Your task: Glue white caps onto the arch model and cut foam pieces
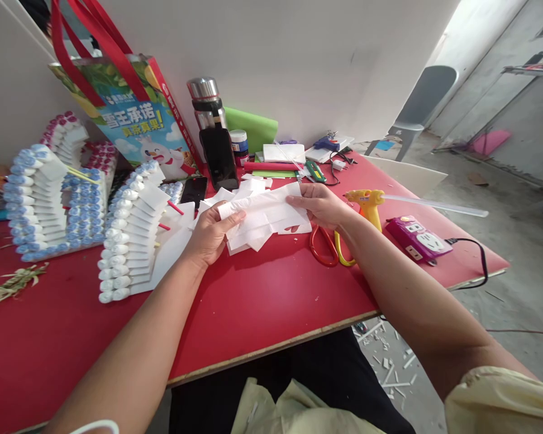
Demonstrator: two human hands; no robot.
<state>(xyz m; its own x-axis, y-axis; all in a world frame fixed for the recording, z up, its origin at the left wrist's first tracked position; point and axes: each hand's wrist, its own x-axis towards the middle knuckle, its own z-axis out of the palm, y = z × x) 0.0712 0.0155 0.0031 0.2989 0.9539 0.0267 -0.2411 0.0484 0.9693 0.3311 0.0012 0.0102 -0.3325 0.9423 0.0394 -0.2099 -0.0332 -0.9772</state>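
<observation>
A thin white sheet of tissue paper (271, 205) is stretched between my two hands over the red table. My left hand (212, 232) pinches its left end, thumb on top. The upper right corner is gripped by the fingers of my right hand (319, 205). Beneath and behind the sheet lie more loose white papers (248, 187), partly covered by it. Close under my right wrist are scissors with red and yellow handles (323, 246); their blades are hidden. Left of my left hand stands a fan-shaped row of white rolled pieces (124, 247) on white card.
A yellow glue gun (368, 205) with a long clear stick and a purple power strip (419, 238) lie at the right. Behind stand a black phone (218, 158), a steel flask (203, 99) and a printed bag (136, 120). Blue-and-white rolled pieces (27, 205) stand at the left.
</observation>
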